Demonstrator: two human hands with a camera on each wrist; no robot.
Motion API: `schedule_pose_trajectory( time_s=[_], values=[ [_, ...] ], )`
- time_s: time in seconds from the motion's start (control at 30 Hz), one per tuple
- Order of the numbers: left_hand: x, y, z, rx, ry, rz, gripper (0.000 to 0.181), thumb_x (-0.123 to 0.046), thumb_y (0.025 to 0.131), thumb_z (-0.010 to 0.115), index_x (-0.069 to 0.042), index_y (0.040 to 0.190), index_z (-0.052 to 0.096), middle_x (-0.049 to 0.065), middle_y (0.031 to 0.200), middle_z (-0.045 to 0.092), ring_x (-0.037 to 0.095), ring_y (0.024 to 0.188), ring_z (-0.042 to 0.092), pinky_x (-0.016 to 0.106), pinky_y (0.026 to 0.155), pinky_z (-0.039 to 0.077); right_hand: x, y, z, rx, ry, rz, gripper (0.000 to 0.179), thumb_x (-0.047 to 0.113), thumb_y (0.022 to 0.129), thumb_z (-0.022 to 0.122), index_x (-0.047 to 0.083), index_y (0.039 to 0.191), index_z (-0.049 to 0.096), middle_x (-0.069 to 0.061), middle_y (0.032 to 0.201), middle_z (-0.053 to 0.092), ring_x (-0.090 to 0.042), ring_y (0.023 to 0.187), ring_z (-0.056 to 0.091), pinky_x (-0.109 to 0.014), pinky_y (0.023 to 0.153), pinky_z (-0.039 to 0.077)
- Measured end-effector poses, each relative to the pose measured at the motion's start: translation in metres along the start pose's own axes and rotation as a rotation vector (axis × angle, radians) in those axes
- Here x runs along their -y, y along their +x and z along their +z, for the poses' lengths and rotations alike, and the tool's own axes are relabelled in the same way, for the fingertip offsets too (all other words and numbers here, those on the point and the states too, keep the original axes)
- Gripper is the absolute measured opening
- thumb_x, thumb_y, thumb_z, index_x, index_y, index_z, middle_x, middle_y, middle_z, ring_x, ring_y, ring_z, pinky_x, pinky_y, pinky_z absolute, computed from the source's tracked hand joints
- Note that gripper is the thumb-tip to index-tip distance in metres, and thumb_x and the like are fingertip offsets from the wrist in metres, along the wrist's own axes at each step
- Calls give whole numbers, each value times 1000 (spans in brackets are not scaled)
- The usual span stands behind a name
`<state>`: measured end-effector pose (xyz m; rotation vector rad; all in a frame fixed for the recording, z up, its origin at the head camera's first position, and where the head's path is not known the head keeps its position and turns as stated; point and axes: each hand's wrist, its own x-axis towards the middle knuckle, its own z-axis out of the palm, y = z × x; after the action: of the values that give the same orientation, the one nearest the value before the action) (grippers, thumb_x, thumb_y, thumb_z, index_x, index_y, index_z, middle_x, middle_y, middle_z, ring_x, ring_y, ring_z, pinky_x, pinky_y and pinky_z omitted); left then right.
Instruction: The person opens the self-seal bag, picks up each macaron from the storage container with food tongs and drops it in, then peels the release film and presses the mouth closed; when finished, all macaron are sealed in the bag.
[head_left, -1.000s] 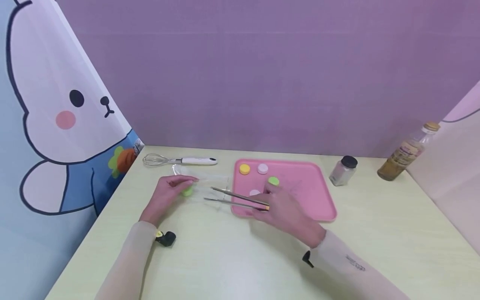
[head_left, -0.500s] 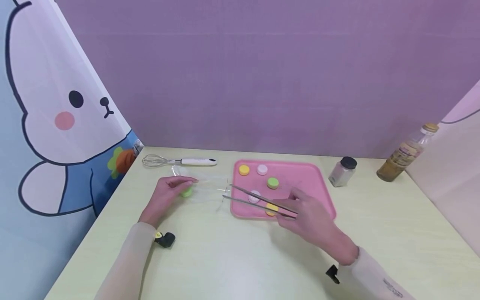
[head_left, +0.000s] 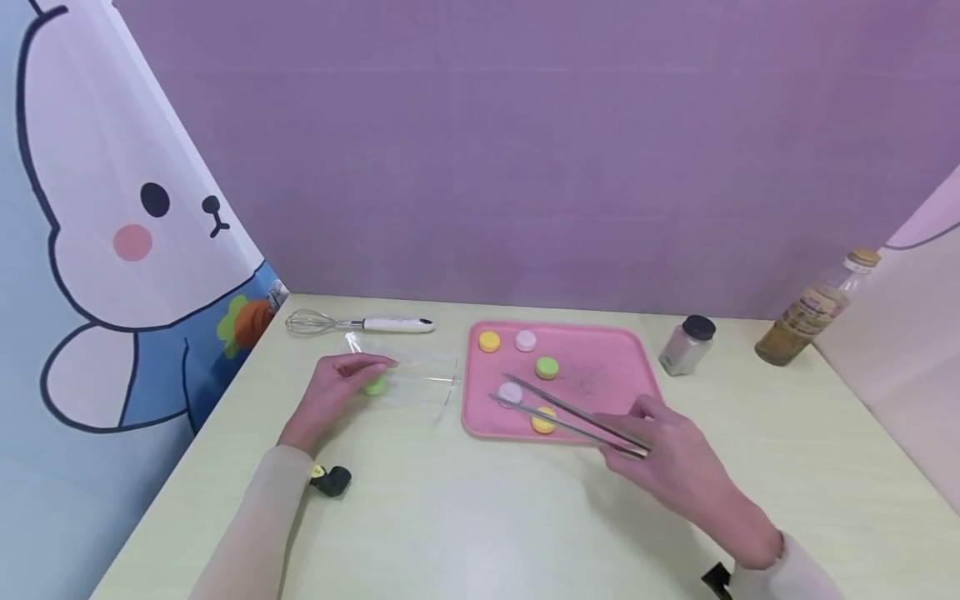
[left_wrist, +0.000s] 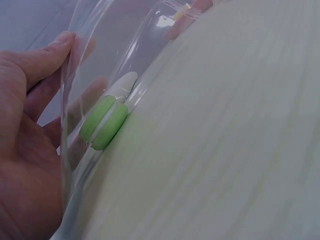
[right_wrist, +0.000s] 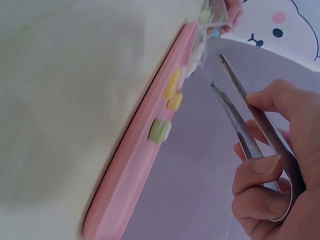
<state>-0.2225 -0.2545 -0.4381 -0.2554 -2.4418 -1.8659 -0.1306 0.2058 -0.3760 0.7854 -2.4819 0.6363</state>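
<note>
My left hand [head_left: 337,396] pinches the edge of a clear plastic bag [head_left: 423,379] between thumb and fingers. Inside the bag is a green macaron [left_wrist: 104,122], seen edge-on in the left wrist view. My right hand [head_left: 678,458] grips metal tongs [head_left: 577,412], whose tips stand apart with nothing between them. In the head view the tongs overlap the near part of a pink tray [head_left: 615,358]. On the tray lie a green macaron [head_left: 547,367], two yellow macarons, one at the far left [head_left: 489,341] and one near the front [head_left: 543,420], and two pale lilac macarons, one being [head_left: 525,340].
A whisk [head_left: 360,323] with a white handle lies behind the bag. Right of the tray stands a jar with a black lid [head_left: 686,344]. A corked bottle of brown liquid [head_left: 816,308] is at the far right, near the wall.
My right hand has drawn back to the right and toward me with the tongs, from beside the bag to over the tray's front. My left hand keeps its place at the bag.
</note>
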Motion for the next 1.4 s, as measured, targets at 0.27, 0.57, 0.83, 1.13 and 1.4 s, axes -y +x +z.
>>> schedule_pose_trajectory(
  time_s=[0.27,0.57,0.83,1.13,1.4],
  values=[
    [0,-1,0,-2,4,-1,23,-27,95,73,-14,113,78,1,114,75,18,116,61,24,99,45,-17,-19,-13,-65,-27,10,35,9,67,88,17,102,82,12,79,51,2,58,41,-12,47,33],
    [1,-1,-1,8,6,7,23,-26,96,72,-14,115,77,1,115,74,18,117,61,24,98,45,-36,-34,-21,-101,-108,26,32,10,66,86,16,98,82,11,76,51,3,55,38,-17,43,32],
    [1,-1,-1,10,19,13,23,-26,97,72,-14,115,77,1,116,74,17,117,61,23,99,44,-46,-38,-19,-46,-172,85,31,13,68,87,14,99,82,10,75,50,1,55,39,-23,43,35],
    [0,0,0,6,11,10,23,-29,96,73,-15,113,78,0,115,74,17,118,61,24,101,44,-51,-32,-12,12,-197,116,29,17,71,87,16,99,82,9,75,48,-1,56,38,-24,44,35],
    [2,0,0,2,19,2,24,-31,95,73,-15,113,78,-1,114,74,16,118,60,24,101,43,-53,-21,-2,26,-189,120,32,24,73,90,17,103,82,7,76,50,-3,56,38,-25,46,35]
  ],
)
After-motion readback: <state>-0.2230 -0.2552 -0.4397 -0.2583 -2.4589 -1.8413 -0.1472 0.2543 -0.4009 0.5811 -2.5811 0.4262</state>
